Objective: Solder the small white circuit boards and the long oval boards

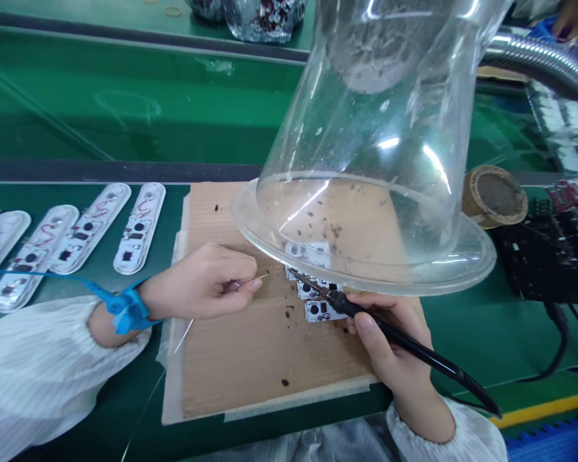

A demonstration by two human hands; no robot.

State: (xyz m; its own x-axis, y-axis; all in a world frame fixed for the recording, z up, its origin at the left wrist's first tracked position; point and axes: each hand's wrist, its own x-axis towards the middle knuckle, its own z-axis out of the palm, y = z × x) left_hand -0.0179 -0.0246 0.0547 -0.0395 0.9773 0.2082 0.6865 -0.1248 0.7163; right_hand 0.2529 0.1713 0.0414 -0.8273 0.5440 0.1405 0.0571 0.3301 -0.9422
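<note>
My left hand (pixel 205 281) rests on a brown cardboard mat (pixel 250 359), fingers pinched on a thin solder wire (pixel 256 279) that points right. My right hand (pixel 390 340) grips a black soldering iron (pixel 404 340) like a pen, its tip (pixel 293 273) aimed at small white circuit boards (pixel 318 301) lying on the mat. The wire end and the iron tip sit a short gap apart beside the boards. A blue wrist strap (pixel 128 308) circles my left wrist, with its blue cord running left.
A clear funnel-shaped fume hood (pixel 366 160) on a metal hose (pixel 539 61) hangs over the boards. Several long white oval boards (pixel 91 228) lie at the left on the green bench. A tape roll (pixel 494 196) and black equipment (pixel 544 256) stand at right.
</note>
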